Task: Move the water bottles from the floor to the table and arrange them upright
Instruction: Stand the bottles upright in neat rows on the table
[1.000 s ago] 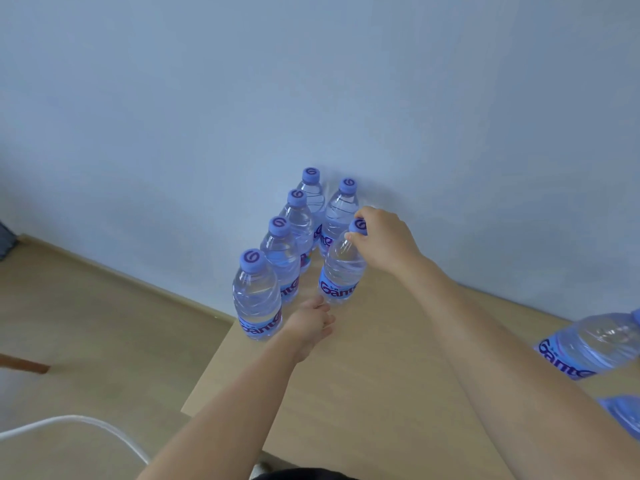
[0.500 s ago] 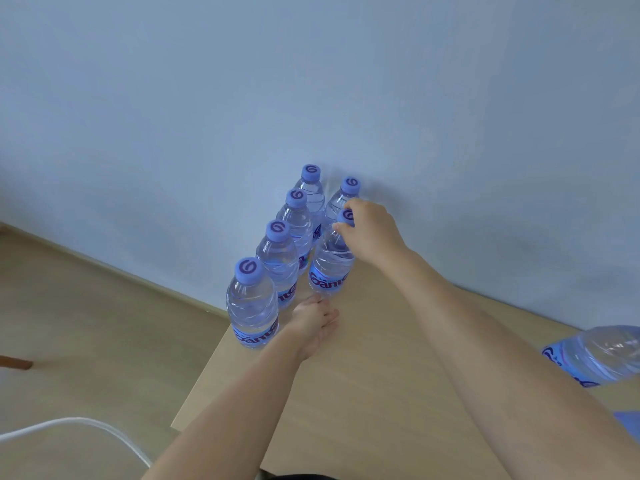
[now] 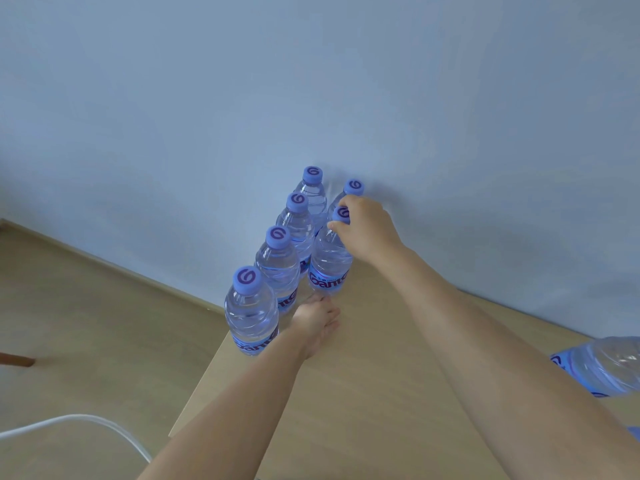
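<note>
Purple cap (image 3: 343, 214) inside right hand (image 3: 367, 230) grip.

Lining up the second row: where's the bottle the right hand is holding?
The held bottle stands near the table's far end, second in the right row, just in front of the bottle by the wall; the right hand grips its cap.

Your right hand (image 3: 367, 230) grips the neck and cap of an upright water bottle (image 3: 329, 261) standing on the bench (image 3: 381, 393), just in front of another bottle by the wall (image 3: 351, 192) and beside a row of four upright bottles (image 3: 277, 265) along the bench's left edge. Your left hand (image 3: 317, 323) lies with its fingers straight on the bench, fingertips at the held bottle's base. At the right edge of your view a further bottle (image 3: 602, 365) lies on its side, and a white cable (image 3: 86, 424) curves over the wooden floor.
</note>
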